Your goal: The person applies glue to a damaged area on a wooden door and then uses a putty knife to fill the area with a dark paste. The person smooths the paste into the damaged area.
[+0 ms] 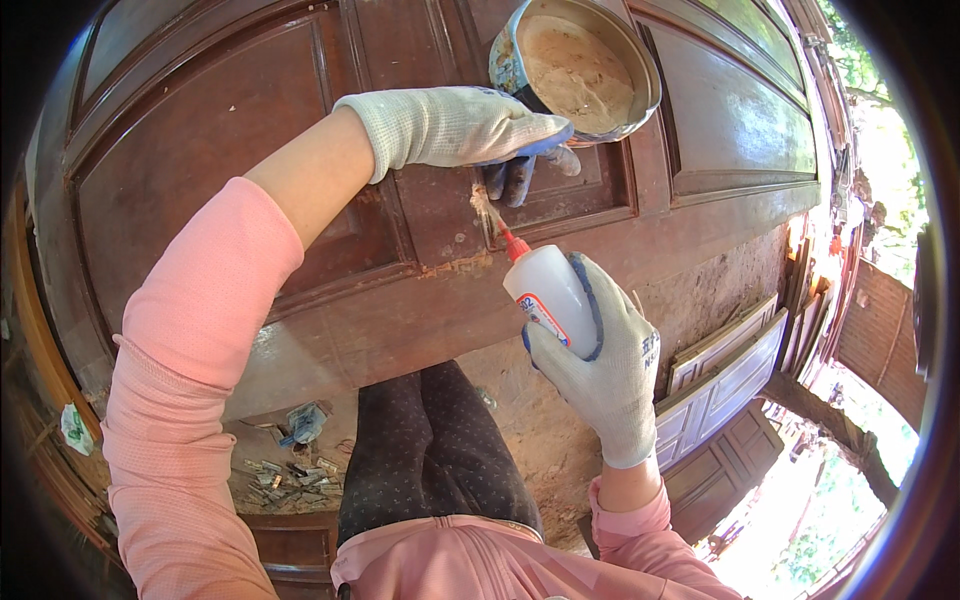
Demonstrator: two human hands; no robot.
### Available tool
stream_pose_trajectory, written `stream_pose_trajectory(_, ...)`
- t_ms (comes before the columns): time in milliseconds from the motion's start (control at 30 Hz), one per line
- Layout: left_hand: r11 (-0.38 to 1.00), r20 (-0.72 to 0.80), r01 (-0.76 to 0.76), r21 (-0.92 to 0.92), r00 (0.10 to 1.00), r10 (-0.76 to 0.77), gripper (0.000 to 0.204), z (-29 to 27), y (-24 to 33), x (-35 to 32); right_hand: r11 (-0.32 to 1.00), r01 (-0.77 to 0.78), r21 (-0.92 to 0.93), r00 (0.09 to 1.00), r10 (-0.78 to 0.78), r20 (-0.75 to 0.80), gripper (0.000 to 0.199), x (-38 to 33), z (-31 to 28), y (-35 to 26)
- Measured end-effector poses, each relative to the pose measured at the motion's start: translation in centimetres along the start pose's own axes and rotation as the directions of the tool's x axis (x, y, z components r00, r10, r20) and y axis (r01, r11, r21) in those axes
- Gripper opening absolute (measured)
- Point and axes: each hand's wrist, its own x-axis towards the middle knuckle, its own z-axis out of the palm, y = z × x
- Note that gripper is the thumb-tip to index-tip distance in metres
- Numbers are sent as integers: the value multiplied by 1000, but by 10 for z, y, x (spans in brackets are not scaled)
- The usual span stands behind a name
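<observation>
A dark brown panelled wooden door [460, 300] lies flat in front of me. My right hand [610, 370], in a white and blue work glove, grips a white squeeze bottle [545, 285] with a red cap. Its nozzle points at a pale, rough patch [484, 208] on the door's frame. My left hand [480, 130], gloved alike, hovers just above that patch, palm down, with fingers apart and drooping. No object shows in it. Beside its fingertips stands a round metal pot [507, 65] holding tan powder [575, 75].
Scraps of wood [290, 485] and a crumpled bluish wrapper [304, 424] lie on the dirt floor at lower left. More door panels [725, 380] lean or lie at right, near a tree trunk [835, 430]. A wooden edge [45, 310] runs along the far left.
</observation>
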Motion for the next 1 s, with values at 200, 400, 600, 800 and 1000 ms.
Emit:
stream_pose_trajectory(200, 1000, -22, -3, 28, 1000, 4, 62, 2, 2, 1, 1000, 10, 12, 1000, -10, -7, 69, 0, 0, 3)
stream_pose_trajectory(400, 1000, -11, -7, -7, 1000, 7, 61, 1, -2, 3, 1000, 7, 3, 1000, -7, -1, 69, 0, -1, 1)
stream_pose_trajectory(600, 999, -32, -35, -17, 999, 34, 62, 2, -3, 2, 1000, 12, 12, 1000, -12, 0, 69, 0, 0, 1)
stream_pose_trajectory(800, 1000, -49, -3, -20, 999, 2, 64, 1, -1, 4, 1000, 15, -21, 1000, -15, 1, 70, 1, 1, 1)
stream_pose_trajectory(1000, 999, -36, -30, 29, 999, 31, 66, 0, 3, 0, 1000, -7, 1, 1000, 7, -1, 69, 0, 1, 2)
